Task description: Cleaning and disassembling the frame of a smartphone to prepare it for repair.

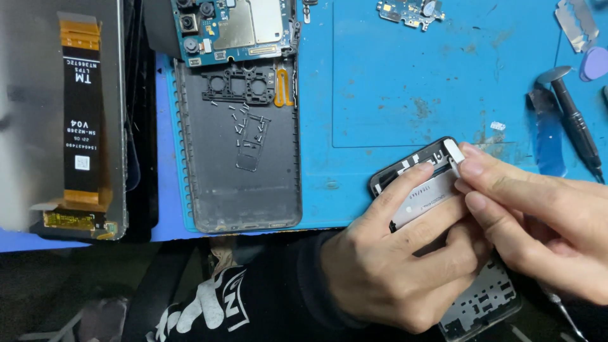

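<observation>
Left hand: the left hand (386, 266) is clenched around a phone frame (437, 190), the forefinger laid along its upper edge and the thumb pressed beneath the white part.
Right hand: the right hand (538, 221) is closed on the top corner of the same frame, its fingertips (472, 168) pinched at a small white tab there.
Phone frame: it is held tilted above the near edge of the blue work mat (392, 88), in front of the person's body; its black rim is seen at the top, a white battery (425, 199) is seated in it, and its lower end juts out below the left hand.
Back cover: a grey back cover (244, 145) is laid inside-up on the mat, well to the left of the hands, with tiny screws (244, 126) scattered in it.
Circuit board: a blue-green circuit board (234, 28) is set at the cover's far end.
Display panel: a display panel (60, 114) with a black and orange flex strip is laid face-down at the far left.
Tools: a screwdriver (573, 117), a razor blade (576, 24) and a purple pick (594, 63) are placed at the right edge of the mat.
Small board: a small board (410, 12) is laid at the mat's far side.
</observation>
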